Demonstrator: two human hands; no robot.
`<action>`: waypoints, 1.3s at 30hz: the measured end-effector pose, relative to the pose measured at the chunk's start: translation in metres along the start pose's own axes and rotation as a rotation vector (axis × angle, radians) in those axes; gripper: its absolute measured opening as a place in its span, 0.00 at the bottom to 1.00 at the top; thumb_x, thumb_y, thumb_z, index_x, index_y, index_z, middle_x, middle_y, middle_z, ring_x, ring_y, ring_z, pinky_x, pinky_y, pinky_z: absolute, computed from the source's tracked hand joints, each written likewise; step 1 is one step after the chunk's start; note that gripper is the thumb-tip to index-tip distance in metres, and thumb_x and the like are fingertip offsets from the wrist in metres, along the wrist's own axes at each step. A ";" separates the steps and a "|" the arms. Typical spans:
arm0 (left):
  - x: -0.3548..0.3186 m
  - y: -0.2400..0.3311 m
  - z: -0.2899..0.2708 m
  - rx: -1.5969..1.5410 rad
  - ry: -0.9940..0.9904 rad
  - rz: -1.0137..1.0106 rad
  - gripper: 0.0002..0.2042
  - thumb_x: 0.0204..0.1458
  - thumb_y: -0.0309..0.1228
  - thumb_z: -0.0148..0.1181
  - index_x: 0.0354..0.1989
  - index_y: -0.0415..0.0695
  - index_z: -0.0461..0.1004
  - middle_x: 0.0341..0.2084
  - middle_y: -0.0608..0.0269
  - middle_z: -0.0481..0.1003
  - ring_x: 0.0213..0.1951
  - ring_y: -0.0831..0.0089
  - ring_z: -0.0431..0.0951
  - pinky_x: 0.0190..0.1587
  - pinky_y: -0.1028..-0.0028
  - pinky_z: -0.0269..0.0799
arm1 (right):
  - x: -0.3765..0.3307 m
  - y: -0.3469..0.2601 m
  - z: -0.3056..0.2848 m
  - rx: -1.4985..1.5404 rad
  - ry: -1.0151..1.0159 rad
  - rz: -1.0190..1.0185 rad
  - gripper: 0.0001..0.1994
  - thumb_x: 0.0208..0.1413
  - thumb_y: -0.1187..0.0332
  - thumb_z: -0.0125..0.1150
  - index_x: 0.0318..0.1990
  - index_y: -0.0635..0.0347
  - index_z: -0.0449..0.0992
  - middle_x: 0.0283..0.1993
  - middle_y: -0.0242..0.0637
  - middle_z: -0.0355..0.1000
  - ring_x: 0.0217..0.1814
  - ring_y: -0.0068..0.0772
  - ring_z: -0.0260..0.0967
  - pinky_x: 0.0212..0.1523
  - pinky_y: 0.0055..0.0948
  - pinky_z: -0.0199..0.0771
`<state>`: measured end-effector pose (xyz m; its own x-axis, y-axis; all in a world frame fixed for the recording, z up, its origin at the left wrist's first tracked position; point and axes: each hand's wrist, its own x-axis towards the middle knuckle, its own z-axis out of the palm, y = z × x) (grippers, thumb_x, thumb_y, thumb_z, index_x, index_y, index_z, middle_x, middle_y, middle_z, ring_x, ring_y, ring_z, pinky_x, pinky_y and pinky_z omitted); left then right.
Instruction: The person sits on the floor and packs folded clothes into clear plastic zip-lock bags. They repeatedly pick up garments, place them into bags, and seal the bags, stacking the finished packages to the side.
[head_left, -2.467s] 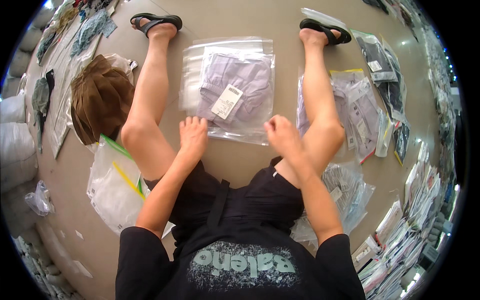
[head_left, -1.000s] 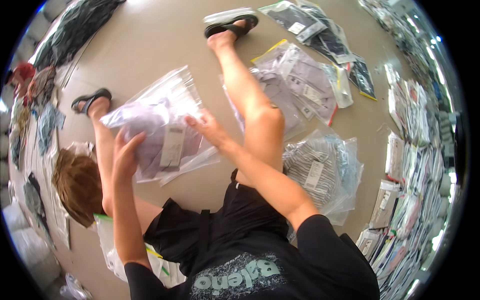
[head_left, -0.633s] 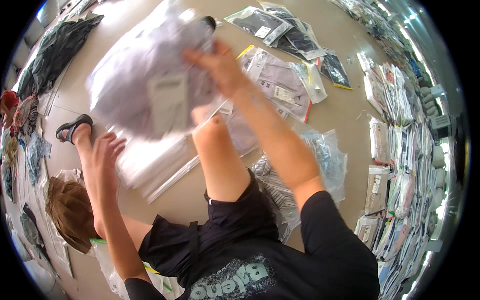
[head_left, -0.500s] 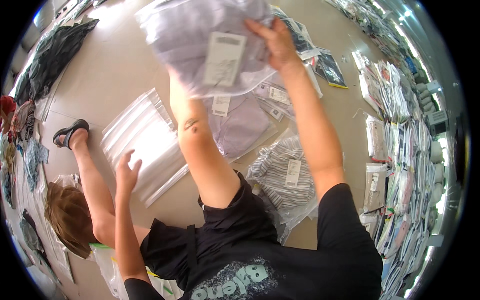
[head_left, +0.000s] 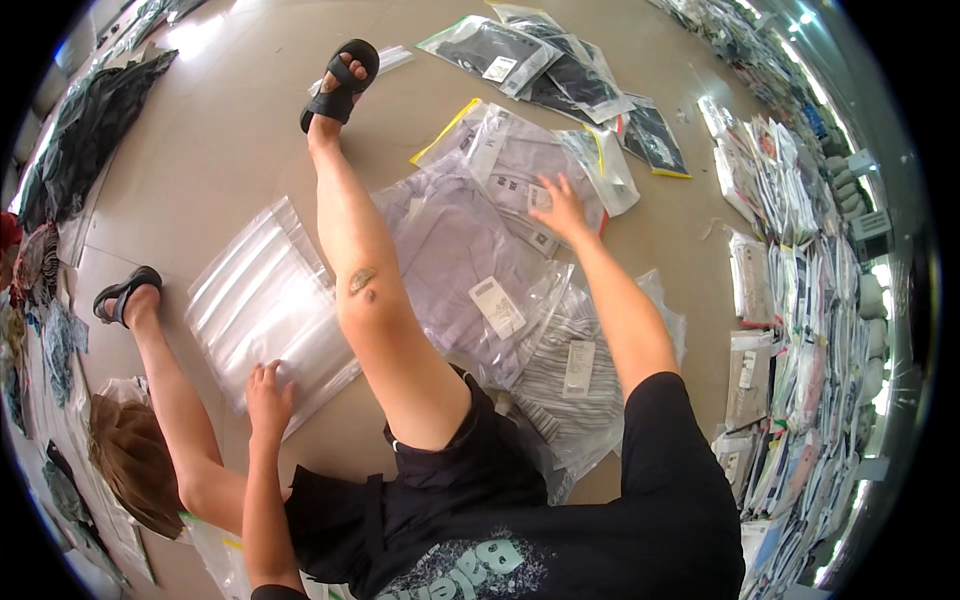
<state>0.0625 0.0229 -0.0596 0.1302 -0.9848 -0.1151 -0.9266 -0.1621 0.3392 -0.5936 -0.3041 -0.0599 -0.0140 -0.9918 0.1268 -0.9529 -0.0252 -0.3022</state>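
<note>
My left hand [head_left: 270,400] rests with its fingers apart at the near edge of a stack of clear plastic bags [head_left: 265,305] on the floor. Over the bagged clothes on the right, my right hand [head_left: 562,212] is spread and holds nothing; whether it touches the plastic I cannot tell. Below and left of it lies a bagged lilac garment [head_left: 450,265] with a white label [head_left: 497,307]. Farther off, partly under that hand, is another lilac garment in a bag with a yellow edge [head_left: 470,130]. A bagged striped garment [head_left: 565,350] lies nearer me, partly overlapped by plastic.
Dark bagged garments [head_left: 545,65] are piled at the far right. Rows of packed clothes [head_left: 800,350] line the right side. A brown cloth bundle [head_left: 135,455] and a dark garment [head_left: 95,130] lie left. My legs [head_left: 365,250] stretch across the tiled floor.
The bagged lilac garment has come down from my right hand onto the other bagged clothes, and that hand has let go. My left hand has lowered to the clear bags.
</note>
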 end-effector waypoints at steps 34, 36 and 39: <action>-0.025 0.028 0.054 -1.921 0.295 -0.833 0.21 0.68 0.41 0.63 0.57 0.34 0.77 0.46 0.58 0.83 0.43 0.69 0.83 0.46 0.70 0.78 | -0.249 -0.424 0.073 0.515 -1.257 0.049 0.27 0.73 0.43 0.54 0.38 0.62 0.83 0.29 0.34 0.80 0.32 0.34 0.82 0.33 0.34 0.79; -0.035 0.054 0.038 -1.811 0.219 -0.834 0.20 0.67 0.41 0.64 0.56 0.35 0.78 0.42 0.60 0.83 0.39 0.72 0.83 0.41 0.70 0.79 | -0.254 -0.411 0.079 0.733 -1.316 0.216 0.24 0.73 0.45 0.57 0.42 0.61 0.83 0.31 0.32 0.80 0.31 0.29 0.80 0.31 0.28 0.77; -0.065 0.070 0.040 -1.662 -0.125 -0.804 0.14 0.70 0.41 0.61 0.51 0.42 0.78 0.41 0.61 0.82 0.38 0.70 0.84 0.40 0.68 0.81 | -0.255 -0.397 0.089 0.920 -1.317 0.205 0.19 0.73 0.51 0.61 0.44 0.59 0.82 0.32 0.30 0.79 0.30 0.22 0.77 0.28 0.23 0.73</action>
<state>-0.0254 0.0775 -0.0660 0.2143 -0.6517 -0.7276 0.6059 -0.4955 0.6223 -0.1843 -0.0527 -0.0566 0.6059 -0.3893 -0.6938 -0.4670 0.5320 -0.7063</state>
